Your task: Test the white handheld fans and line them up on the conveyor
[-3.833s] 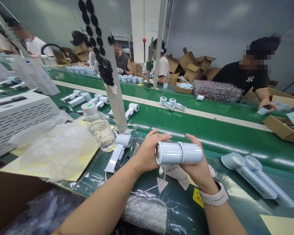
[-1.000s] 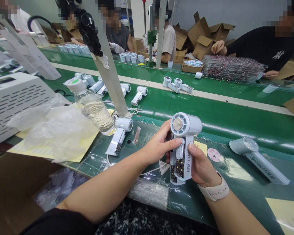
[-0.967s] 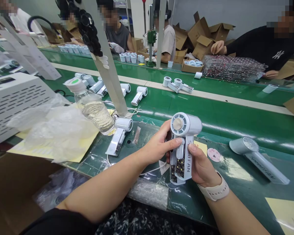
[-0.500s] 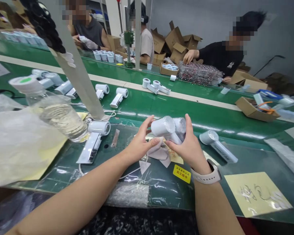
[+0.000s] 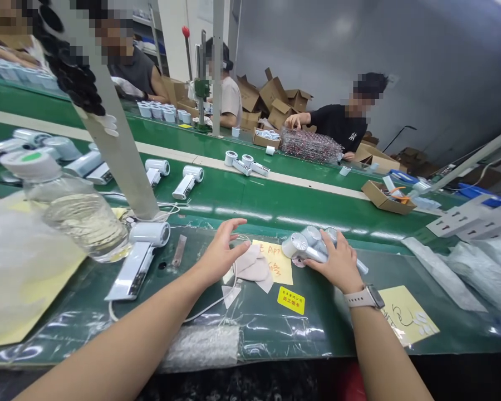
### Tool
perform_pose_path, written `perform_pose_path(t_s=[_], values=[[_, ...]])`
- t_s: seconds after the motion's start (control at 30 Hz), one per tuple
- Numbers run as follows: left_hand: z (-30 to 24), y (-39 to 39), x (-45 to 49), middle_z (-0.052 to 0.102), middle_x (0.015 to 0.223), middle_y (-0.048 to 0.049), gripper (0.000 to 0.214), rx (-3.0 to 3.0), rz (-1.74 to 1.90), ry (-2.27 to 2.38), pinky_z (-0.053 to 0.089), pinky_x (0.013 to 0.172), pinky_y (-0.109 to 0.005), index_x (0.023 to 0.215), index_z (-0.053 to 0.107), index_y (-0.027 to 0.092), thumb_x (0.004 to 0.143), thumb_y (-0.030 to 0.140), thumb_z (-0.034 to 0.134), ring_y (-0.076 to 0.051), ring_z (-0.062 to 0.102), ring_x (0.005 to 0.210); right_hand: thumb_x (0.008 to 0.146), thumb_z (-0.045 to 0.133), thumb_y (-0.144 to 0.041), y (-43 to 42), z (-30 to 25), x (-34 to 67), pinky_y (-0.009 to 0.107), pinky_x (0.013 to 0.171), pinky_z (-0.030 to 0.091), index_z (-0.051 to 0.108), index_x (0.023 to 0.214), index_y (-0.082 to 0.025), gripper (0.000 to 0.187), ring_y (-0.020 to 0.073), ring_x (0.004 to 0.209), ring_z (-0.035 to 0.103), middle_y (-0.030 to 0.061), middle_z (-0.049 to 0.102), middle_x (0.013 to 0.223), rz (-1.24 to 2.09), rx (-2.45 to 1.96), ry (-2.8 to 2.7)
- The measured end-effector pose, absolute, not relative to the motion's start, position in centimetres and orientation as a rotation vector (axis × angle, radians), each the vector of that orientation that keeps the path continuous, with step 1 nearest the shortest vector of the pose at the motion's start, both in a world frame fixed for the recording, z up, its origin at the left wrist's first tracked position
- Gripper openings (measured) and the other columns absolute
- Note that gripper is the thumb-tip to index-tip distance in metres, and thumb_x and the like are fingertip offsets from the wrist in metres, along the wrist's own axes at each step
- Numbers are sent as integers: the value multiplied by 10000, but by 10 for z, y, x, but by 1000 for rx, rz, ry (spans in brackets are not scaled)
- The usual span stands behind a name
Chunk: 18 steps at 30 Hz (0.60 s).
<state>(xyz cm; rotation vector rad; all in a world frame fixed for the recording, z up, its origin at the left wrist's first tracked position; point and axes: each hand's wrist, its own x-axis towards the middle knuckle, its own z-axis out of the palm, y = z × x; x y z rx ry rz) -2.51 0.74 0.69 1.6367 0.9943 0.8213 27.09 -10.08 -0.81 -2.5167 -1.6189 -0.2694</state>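
Observation:
My right hand (image 5: 340, 266) is wrapped over light-blue handheld fans (image 5: 294, 245) at the right of the work mat. Their round heads sit close together, and the fingers hide part of the handles. My left hand (image 5: 222, 255) is open and holds nothing, its thumb and fingers apart above the mat. Beside its thumb lie a pale pink cloth-like piece (image 5: 253, 263) and a yellow note with orange writing (image 5: 280, 262). A yellow card (image 5: 291, 301) rests closer to me. Farther left, a fan with an open handle (image 5: 140, 256) has its inner parts showing.
A tilted water bottle (image 5: 77, 209) and plastic bags (image 5: 20, 267) occupy the left side, near a metal post (image 5: 121, 150). More fans (image 5: 187, 182) lie across the green bench. Co-workers sit opposite; one person's hand touches a wrapped stack (image 5: 311, 146). A small carton (image 5: 388, 197) stands right.
Both hands were together holding the fans. The right hand has carried them rightward and down onto the mat, while the left hand has let go. The view has also shifted right.

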Motion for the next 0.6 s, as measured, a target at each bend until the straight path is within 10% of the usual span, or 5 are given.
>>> perform_pose_path(t_s=[0.6], values=[[7,12,-25,487,1412,-113,452,1720,811,1012,405,1167,-500,1213,560,238,805,432,572,-293,515,1339,729,627,-642,-166,-23,375,631,1022,404,644,1236,-174,690,495,1324,462,231,388,1518,-517,-2547,-1266]])
